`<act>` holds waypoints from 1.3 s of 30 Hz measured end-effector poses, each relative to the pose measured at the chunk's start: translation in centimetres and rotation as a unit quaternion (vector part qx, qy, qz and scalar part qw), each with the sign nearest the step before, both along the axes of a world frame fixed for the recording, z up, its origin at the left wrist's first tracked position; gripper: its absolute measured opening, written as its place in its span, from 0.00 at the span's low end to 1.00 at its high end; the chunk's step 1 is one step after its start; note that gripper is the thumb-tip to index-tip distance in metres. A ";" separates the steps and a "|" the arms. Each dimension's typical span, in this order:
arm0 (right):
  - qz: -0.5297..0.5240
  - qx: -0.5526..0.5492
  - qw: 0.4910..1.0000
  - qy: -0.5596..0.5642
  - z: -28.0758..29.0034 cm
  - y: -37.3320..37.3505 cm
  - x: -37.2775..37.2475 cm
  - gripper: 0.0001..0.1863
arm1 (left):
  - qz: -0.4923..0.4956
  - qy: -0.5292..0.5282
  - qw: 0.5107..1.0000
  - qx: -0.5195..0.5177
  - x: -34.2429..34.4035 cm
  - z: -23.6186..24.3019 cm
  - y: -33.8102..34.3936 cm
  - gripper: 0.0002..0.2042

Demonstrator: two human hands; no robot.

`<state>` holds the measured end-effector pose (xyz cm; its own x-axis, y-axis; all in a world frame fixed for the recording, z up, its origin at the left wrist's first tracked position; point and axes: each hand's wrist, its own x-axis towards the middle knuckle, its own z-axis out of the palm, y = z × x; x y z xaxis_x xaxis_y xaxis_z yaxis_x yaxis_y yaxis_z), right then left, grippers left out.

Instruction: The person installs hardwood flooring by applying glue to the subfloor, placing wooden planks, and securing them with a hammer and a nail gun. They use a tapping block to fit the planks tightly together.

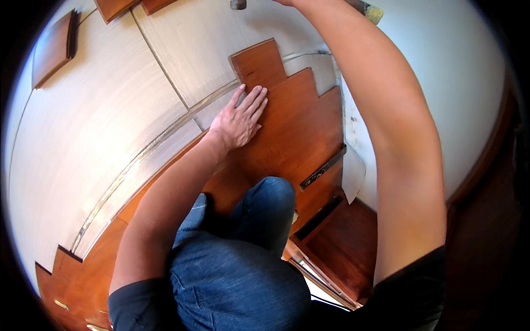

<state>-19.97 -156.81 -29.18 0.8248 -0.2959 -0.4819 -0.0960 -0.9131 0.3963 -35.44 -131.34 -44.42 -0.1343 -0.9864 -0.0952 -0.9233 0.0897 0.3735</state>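
My left hand [238, 118] lies flat with fingers stretched on reddish-brown wooden flooring [287, 127]. Its fingertips touch the lower edge of a short floorboard [258, 62] that juts past the neighbouring boards onto the pale underlay [187, 44]. At the top edge, only a sliver of my right hand [286, 2] shows; its fingers are out of the picture. Near it is a dark blunt block [238, 4], possibly a hammer head, cut off by the frame. Whether my right hand holds it is hidden.
A dark narrow metal bar [323, 167] lies on the boards near the white wall [441, 66]. Loose boards lie on the underlay, one at far left [53, 48]. Stacked boards [345, 243] are beside my knee [270, 198]. A yellowish-tipped object [374, 14] is by the wall.
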 end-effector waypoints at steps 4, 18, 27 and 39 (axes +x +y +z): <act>0.000 0.017 1.000 0.025 -4.7 0.8 -2.1 0.18 | 0.004 -0.010 1.000 0.020 0.4 0.2 0.5 0.35; -0.641 0.468 0.516 -0.320 -0.3 13.4 -30.6 0.08 | 0.093 0.175 0.979 -0.044 2.5 1.8 28.5 0.22; -0.653 0.606 -0.010 -0.455 1.1 26.9 -48.0 0.10 | 0.466 0.080 0.876 0.099 8.0 9.7 48.3 0.20; -0.530 0.668 -0.200 -0.483 1.4 29.9 -47.5 0.11 | 0.435 -0.049 0.887 0.146 6.4 6.1 44.3 0.10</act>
<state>-67.48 -126.93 -27.80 0.4793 -0.5984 -0.6421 0.5807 0.7647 -0.2792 -29.08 -87.08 -38.30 0.6884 -0.6449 -0.3320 -0.6256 -0.7595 0.1780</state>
